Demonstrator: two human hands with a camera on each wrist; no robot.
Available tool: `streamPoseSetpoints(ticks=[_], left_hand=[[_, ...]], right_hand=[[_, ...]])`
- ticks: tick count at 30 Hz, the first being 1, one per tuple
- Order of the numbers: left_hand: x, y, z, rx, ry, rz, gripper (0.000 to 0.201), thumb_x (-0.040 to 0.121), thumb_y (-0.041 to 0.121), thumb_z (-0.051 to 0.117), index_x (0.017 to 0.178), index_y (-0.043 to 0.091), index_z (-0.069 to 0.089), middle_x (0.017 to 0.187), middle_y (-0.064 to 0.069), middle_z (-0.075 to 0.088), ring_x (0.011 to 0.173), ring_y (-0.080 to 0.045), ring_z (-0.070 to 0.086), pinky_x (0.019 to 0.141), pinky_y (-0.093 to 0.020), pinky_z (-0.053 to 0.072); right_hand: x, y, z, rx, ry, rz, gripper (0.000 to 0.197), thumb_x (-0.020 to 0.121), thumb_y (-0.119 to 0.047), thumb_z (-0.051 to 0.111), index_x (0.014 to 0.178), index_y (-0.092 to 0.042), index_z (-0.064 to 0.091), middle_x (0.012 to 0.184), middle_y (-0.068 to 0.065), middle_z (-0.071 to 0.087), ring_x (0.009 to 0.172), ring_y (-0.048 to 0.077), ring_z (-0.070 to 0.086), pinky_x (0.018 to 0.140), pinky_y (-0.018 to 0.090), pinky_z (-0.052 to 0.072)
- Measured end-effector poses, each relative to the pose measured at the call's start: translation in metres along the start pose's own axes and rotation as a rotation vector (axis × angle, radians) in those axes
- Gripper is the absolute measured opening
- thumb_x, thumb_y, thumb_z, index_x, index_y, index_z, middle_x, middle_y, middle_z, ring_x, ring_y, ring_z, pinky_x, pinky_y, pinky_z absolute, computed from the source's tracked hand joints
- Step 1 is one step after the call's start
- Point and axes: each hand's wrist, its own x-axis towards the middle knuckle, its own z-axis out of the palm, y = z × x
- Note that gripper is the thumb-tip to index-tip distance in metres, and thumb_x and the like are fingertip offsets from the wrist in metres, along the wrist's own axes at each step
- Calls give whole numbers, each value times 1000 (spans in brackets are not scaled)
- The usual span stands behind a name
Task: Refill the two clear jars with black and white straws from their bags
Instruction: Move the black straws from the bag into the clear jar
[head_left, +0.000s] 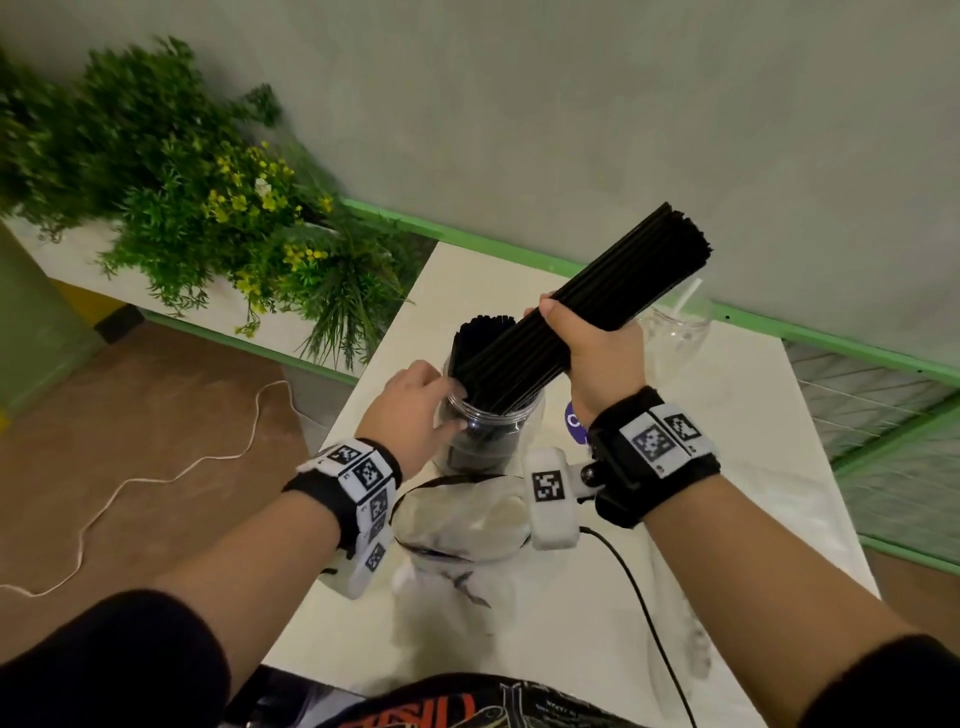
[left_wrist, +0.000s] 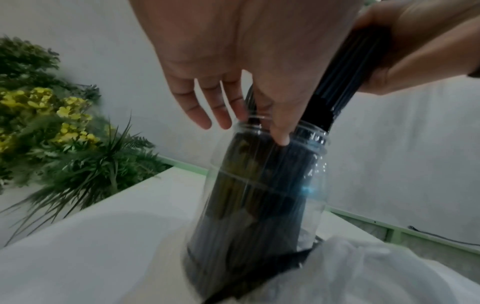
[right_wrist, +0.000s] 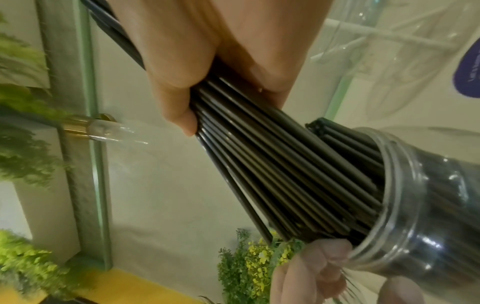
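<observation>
Holding a thick bundle of black straws (head_left: 582, 317) slantwise, its lower end inside the mouth of a clear jar (head_left: 488, 431).

The right hand (head_left: 597, 353) has its fingers and thumb clamped round the middle of the bundle, upper end pointing up and to the right toward the wall. The left hand (head_left: 415, 410) steadies the jar at its rim (thumb against the threaded neck, fingers curled at the opening beside the straws). The jar stands on a white table (head_left: 727, 467), already holding other black straws upright. A limp clear bag (head_left: 457, 519) lies just in front of the jar. A second clear jar (head_left: 675, 332) stands farther back right, a single white straw (head_left: 688, 296) in it.
</observation>
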Motion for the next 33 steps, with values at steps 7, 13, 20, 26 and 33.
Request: streamPoseSetpoints(ticks=[7,13,20,26,33], left_hand=[[-1,-7,-5,-58,-43,72,18,84,19,68,102,22,68,94,5,45,90,-15,46,80,-27,39],[-3,-18,-15,-81,-66,143,24,87,16,63,109,26,68,95,7,53,84,-12,55,79,-22,39],[-9,-18,-26,-183,31,57,14,81,27,54,89,24,64,94,10,58,85,-3,52,76,-21,44],[13,10,-16,-217,85,51,13,83,15,68,94,22,70,83,9,61,77,-5,57,76,-20,46],[20,22,-7,-221,109,-69,9,82,19,67,89,23,71,86,5,65,75,-15,59,76,-31,50]], right_hand=[[7,6,-1,-206,-146,-76,9,81,-2,72,89,1,70,94,18,71,95,29,69,87,39,57],[4,21,9,-237,-121,-55,6,81,-3,73,87,-4,69,85,4,71,86,16,69,80,31,58],[6,31,1,-181,-28,-27,15,81,-4,74,93,2,67,87,6,71,86,19,69,79,31,57],[3,35,1,-211,-39,-24,19,80,-5,74,95,4,67,90,10,72,87,21,69,80,33,57],[4,35,-5,-166,-21,-25,19,79,-5,75,93,4,66,86,9,71,86,24,69,81,38,57]])
